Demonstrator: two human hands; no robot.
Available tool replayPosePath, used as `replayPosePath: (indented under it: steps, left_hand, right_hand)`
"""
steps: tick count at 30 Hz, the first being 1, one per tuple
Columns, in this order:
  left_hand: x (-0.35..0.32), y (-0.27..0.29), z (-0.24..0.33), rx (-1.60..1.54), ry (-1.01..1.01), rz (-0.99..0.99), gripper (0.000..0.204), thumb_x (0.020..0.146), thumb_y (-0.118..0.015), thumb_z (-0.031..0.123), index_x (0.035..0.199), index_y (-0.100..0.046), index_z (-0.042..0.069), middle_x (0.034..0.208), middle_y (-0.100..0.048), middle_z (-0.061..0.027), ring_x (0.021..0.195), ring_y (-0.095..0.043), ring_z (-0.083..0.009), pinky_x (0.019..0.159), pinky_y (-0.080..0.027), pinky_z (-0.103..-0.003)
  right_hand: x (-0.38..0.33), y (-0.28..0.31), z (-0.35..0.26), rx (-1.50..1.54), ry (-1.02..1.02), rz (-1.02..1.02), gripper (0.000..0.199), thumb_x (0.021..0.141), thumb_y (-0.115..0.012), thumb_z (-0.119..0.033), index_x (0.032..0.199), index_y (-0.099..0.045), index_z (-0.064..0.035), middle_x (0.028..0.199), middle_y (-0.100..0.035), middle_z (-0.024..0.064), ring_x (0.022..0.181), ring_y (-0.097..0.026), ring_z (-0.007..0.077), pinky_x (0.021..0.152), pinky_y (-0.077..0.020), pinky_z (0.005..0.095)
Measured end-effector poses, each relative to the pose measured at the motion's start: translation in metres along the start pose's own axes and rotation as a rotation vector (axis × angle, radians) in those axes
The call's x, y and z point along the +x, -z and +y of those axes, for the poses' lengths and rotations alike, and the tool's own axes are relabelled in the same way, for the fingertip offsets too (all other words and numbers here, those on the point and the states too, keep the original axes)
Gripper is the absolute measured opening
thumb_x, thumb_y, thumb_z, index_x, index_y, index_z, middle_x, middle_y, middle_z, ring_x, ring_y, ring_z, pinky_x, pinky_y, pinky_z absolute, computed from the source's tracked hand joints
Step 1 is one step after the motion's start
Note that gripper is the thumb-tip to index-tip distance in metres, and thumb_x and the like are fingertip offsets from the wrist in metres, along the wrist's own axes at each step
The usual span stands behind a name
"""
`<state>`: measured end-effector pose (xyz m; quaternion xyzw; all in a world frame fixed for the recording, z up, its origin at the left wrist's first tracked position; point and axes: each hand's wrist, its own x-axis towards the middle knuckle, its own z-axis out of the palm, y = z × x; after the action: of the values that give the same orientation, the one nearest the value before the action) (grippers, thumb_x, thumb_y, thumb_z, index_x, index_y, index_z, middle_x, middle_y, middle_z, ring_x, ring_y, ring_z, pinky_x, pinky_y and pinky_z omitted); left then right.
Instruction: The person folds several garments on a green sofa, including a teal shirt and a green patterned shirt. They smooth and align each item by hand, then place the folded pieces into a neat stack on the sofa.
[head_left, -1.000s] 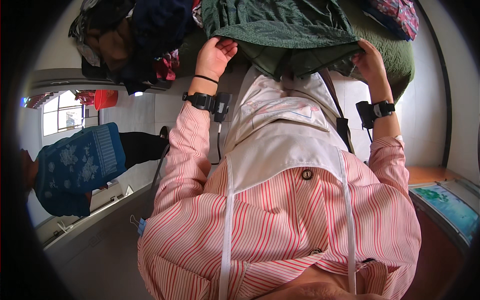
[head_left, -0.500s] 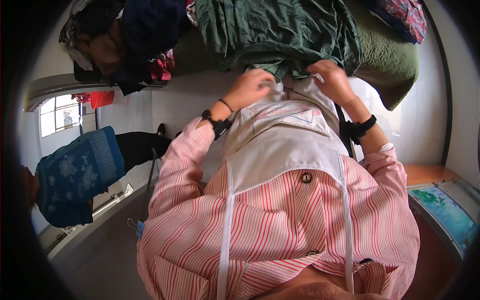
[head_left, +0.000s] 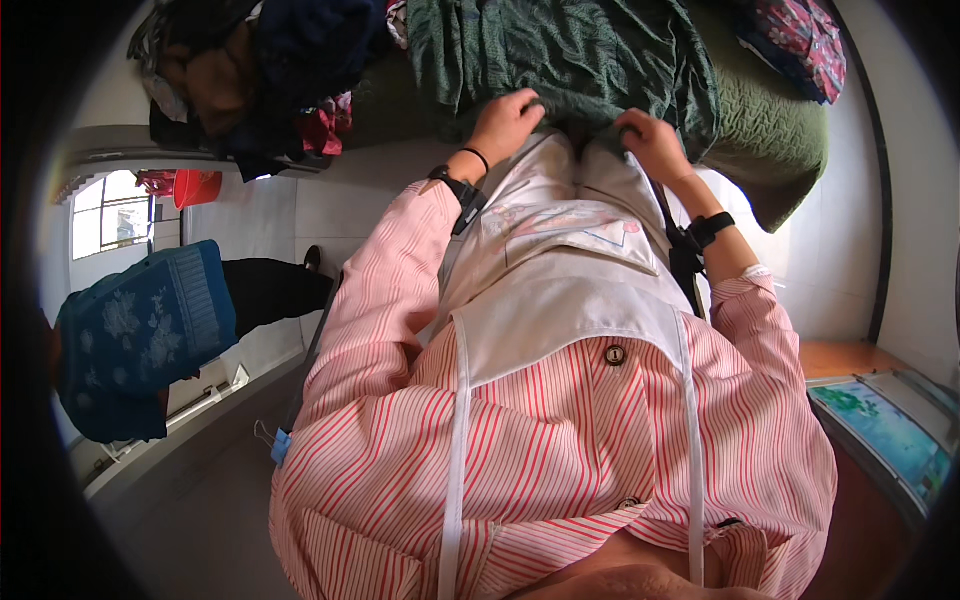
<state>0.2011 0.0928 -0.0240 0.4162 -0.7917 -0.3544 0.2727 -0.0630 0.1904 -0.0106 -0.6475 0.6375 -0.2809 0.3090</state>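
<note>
A crinkled dark green garment [head_left: 560,50] lies spread over a textured green cover [head_left: 768,135] in front of me; its exact kind cannot be made out. At the near edge, my left hand [head_left: 505,122] has its fingers curled closed on the fabric. To its right, my right hand [head_left: 655,145] pinches the same edge, thumb and fingers pressed together. Between the hands the hem runs nearly straight, just beyond my knees. My white apron [head_left: 560,320] covers my lap.
Dark clothes [head_left: 310,60] are heaped at the far left, a floral cloth [head_left: 800,45] at the far right. A person in a blue top [head_left: 150,335] is at the left, below a red bucket [head_left: 196,187]. A table with a blue-green picture [head_left: 885,435] stands at the right.
Both hands have shifted, the left one farther away from me. The garment's near edge, earlier hanging in loose bunches toward my lap, now lies straighter. The person in blue has moved slightly left.
</note>
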Motion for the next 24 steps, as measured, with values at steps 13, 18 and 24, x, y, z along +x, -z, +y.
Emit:
replayPosePath:
  steps: [13, 18, 24]
  left_hand:
    - [-0.049, -0.006, 0.073, 0.255, -0.578, -0.307, 0.018, 0.083, -0.063, 0.012, 0.1, -0.068, 0.006, 0.089, -0.066, -0.0139, 0.082, -0.065, -0.0332, 0.075, -0.054, -0.04]
    - [-0.047, -0.018, 0.048, 0.152, -0.382, -0.588, 0.022, 0.085, -0.061, 0.018, 0.103, -0.066, 0.006, 0.09, -0.067, -0.013, 0.084, -0.066, -0.0322, 0.074, -0.052, -0.041]
    - [-0.032, -0.001, 0.072, 0.151, -0.147, -0.298, 0.038, 0.079, -0.073, 0.025, 0.107, -0.055, 0.006, 0.092, -0.066, -0.0106, 0.086, -0.067, -0.0296, 0.076, -0.053, -0.04]
  right_hand:
    - [0.007, 0.031, -0.062, 0.902, -0.217, 0.419, 0.024, 0.098, -0.06, -0.017, 0.108, -0.066, 0.0044, 0.089, -0.066, -0.0006, 0.078, -0.055, 0.0055, 0.068, -0.0441, 0.0208]
    - [-0.011, -0.01, -0.004, 0.838, -0.333, 0.107, 0.031, 0.1, -0.057, -0.022, 0.103, -0.065, 0.0077, 0.087, -0.064, -0.0012, 0.078, -0.054, 0.0082, 0.068, -0.0449, 0.0251]
    - [-0.015, 0.006, -0.031, 0.162, -0.022, 0.309, 0.02, 0.09, -0.064, -0.017, 0.101, -0.067, 0.0002, 0.069, -0.064, 0.0068, 0.062, -0.054, 0.0111, 0.061, -0.0466, 0.0283]
